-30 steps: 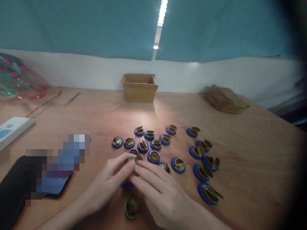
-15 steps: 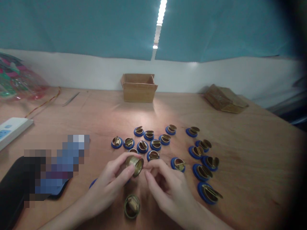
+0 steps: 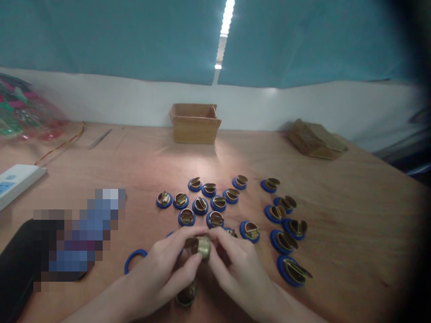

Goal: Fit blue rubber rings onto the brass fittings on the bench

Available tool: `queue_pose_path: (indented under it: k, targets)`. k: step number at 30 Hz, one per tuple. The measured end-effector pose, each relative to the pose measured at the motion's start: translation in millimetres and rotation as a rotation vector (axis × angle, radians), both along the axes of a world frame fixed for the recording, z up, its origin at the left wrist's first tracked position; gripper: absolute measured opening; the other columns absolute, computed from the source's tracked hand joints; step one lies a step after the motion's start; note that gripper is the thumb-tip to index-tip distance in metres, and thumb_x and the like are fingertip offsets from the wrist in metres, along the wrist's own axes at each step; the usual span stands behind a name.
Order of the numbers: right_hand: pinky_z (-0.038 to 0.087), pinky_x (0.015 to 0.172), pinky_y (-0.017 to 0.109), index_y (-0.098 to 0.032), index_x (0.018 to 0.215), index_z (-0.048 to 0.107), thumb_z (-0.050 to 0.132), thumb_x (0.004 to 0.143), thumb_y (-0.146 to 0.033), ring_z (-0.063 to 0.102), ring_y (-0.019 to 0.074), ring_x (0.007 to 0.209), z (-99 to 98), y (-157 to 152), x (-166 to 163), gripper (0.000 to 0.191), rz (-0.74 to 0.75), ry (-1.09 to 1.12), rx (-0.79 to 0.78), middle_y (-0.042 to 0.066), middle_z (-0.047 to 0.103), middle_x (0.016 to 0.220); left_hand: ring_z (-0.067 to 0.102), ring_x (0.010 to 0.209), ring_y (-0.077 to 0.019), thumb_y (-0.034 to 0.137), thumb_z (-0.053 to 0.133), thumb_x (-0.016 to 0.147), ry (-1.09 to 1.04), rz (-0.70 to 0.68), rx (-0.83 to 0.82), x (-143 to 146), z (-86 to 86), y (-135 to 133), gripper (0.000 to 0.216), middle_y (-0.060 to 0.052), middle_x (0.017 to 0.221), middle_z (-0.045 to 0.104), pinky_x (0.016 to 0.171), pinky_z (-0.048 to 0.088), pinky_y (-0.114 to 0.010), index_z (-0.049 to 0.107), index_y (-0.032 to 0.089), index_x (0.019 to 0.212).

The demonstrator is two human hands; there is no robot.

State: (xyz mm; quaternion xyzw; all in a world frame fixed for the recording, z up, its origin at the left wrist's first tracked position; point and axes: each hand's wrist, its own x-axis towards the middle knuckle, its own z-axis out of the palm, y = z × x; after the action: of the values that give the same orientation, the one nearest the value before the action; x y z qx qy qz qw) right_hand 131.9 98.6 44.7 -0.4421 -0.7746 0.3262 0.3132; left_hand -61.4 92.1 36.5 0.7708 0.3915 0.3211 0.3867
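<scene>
My left hand (image 3: 161, 273) and my right hand (image 3: 235, 269) meet over the near middle of the wooden table (image 3: 134, 166). Both pinch one small brass cup-shaped part (image 3: 201, 246) between thumbs and fingertips. A second brass part (image 3: 186, 296) lies on the table just under my hands, partly hidden. A loose blue ring (image 3: 134, 259) lies left of my left hand. Beyond the hands, several brass parts seated in blue rings (image 3: 218, 202) are spread out, with more in a column to the right (image 3: 286, 233).
An open cardboard box (image 3: 195, 123) stands at the back by the wall. A flattened brown box (image 3: 316, 139) lies at the back right. At left are a white power strip (image 3: 16, 181), a blurred dark object (image 3: 67, 237) and a colourful plastic bag (image 3: 23, 110).
My hands have drawn together and come lower and nearer to me, both now closed on the brass part. The loose blue ring at left is now uncovered.
</scene>
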Motion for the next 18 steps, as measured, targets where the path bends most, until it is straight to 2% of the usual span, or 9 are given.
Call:
queue_pose_path:
  k: [4,9,11,15,16,18]
  targets:
    - [0.046,0.054,0.025,-0.018,0.102,0.062,0.048,0.09,-0.009,0.065,0.0143,0.06,-0.3,0.9,0.1,0.02,0.021,-0.004,0.084,0.001,0.069,0.073,0.065,0.116,-0.0172,0.013,0.055,0.09,0.043,0.022,0.092,1.7,-5.5,-3.6,0.056,-0.007,0.131,0.065,0.099,0.053,-0.026,0.035,0.025,0.141]
    - [0.045,0.052,0.024,-0.019,0.091,0.062,0.049,0.091,-0.012,0.061,0.0132,0.057,11.7,3.7,-0.3,0.015,0.011,0.08,0.146,0.0,0.066,0.07,0.065,0.114,-0.0153,0.014,0.051,0.093,0.07,0.034,0.086,-0.5,2.5,-1.1,0.05,-0.004,0.128,0.066,0.098,0.053,-0.025,0.038,0.027,0.139]
    - [0.042,0.047,0.023,-0.02,0.087,0.061,0.048,0.094,-0.018,0.056,0.0117,0.051,14.5,3.8,-1.0,0.014,0.006,0.147,0.02,-0.002,0.06,0.064,0.066,0.112,-0.0158,0.014,0.051,0.094,0.075,0.066,0.092,-1.9,3.7,1.4,0.046,-0.005,0.124,0.067,0.099,0.053,-0.027,0.041,0.027,0.137]
    - [0.036,0.039,0.018,-0.021,0.087,0.053,0.041,0.101,-0.035,0.047,0.0078,0.04,12.4,4.8,-2.9,0.023,0.051,0.36,-0.528,-0.007,0.051,0.056,0.067,0.11,-0.016,0.01,0.052,0.092,0.068,0.092,0.138,-2.7,0.5,4.6,0.044,-0.004,0.119,0.069,0.096,0.054,-0.027,0.044,0.026,0.133]
    - [0.036,0.039,0.017,-0.021,0.087,0.052,0.041,0.101,-0.038,0.045,0.007,0.039,11.4,5.8,-3.1,0.025,0.07,0.41,-0.625,-0.007,0.051,0.055,0.067,0.11,-0.0157,0.008,0.052,0.091,0.063,0.084,0.149,-2.4,-0.6,4.8,0.045,-0.004,0.119,0.068,0.096,0.054,-0.026,0.044,0.026,0.133]
    - [0.036,0.04,0.017,-0.021,0.083,0.05,0.044,0.099,-0.041,0.045,0.0064,0.039,10.0,8.2,-3.3,0.027,0.096,0.477,-0.724,-0.007,0.052,0.054,0.066,0.111,-0.0155,0.005,0.05,0.091,0.059,0.063,0.172,-1.5,-2.7,5.0,0.048,-0.005,0.121,0.067,0.096,0.054,-0.026,0.043,0.026,0.133]
